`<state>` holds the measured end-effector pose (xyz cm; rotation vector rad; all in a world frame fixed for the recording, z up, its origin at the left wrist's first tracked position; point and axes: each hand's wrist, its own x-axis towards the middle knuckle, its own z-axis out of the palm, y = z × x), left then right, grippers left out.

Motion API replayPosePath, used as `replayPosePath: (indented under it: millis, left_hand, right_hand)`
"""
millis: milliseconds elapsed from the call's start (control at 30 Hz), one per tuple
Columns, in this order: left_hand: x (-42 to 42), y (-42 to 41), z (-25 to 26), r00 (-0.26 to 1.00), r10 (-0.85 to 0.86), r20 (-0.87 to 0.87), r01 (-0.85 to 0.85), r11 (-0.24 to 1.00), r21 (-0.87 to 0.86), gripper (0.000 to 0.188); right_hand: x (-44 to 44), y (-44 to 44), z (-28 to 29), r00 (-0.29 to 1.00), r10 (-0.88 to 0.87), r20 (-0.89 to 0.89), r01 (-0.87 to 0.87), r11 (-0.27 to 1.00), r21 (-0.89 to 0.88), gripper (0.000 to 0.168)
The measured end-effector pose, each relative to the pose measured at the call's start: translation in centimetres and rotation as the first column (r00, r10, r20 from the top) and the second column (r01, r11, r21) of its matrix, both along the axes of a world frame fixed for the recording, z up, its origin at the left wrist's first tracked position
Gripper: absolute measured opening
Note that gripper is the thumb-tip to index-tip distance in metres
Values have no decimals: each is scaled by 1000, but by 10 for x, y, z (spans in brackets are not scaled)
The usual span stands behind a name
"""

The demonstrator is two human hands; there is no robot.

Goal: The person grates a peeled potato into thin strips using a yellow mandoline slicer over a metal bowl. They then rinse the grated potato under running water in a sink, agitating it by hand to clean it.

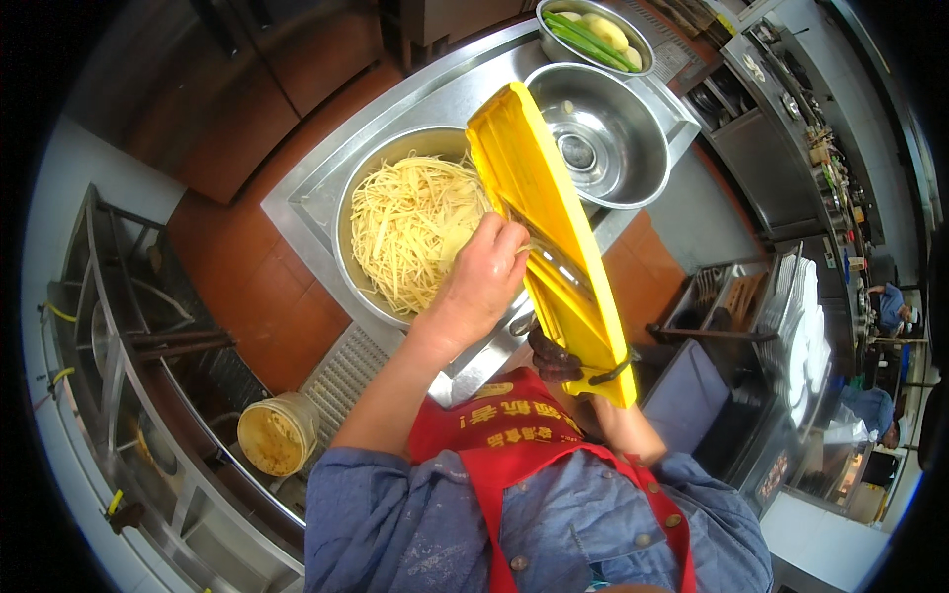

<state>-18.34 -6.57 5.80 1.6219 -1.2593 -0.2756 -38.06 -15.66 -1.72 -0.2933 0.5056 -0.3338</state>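
Observation:
My left hand (482,278) is bare, with its fingers pinched on a few pale strands at the blade slot of a yellow mandoline slicer (563,200). Below it is a deep metal pot (342,244) heaped with shredded potato (415,222). A flat pale slice (458,239) shows beside the hand. My right hand (554,359), in a dark glove, grips the slicer's lower end and is partly hidden behind it. The slicer is tilted on edge, its upper end over the rims of the pot and a steel bowl (623,148). One small pale piece (567,107) lies in that bowl.
A smaller metal bowl (545,37) at the far end holds peeled potatoes (604,31) and green stalks (586,44). Everything stands on a steel table (311,178). A stained plastic bucket (276,437) is at lower left; stacked white plates (797,326) are at right. Two people work in the background.

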Motion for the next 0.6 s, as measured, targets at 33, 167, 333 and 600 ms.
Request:
replayPosePath:
  millis: [33, 167, 333, 600]
  left_hand:
    - [-1, 0, -1, 1000, 9, 14, -9, 1000, -8, 15]
    - [-2, 1, -4, 999, 28, -39, -29, 999, -18, 14]
    - [12, 15, 12, 576, -94, -812, 173, 985, 8, 6]
    - [46, 46, -51, 946, 181, -268, -94, 947, 307, 38]
  right_hand:
    - [-1, 0, 1, 1000, -6, -6, 6, 1000, -5, 43]
    - [-3, 3, 1, 1000, 1, -1, -1, 1000, 4, 43]
    - [-5, 3, 1, 1000, -8, -10, 8, 1000, -9, 44]
    - [-14, 4, -2, 996, 43, -76, -49, 996, -80, 44]
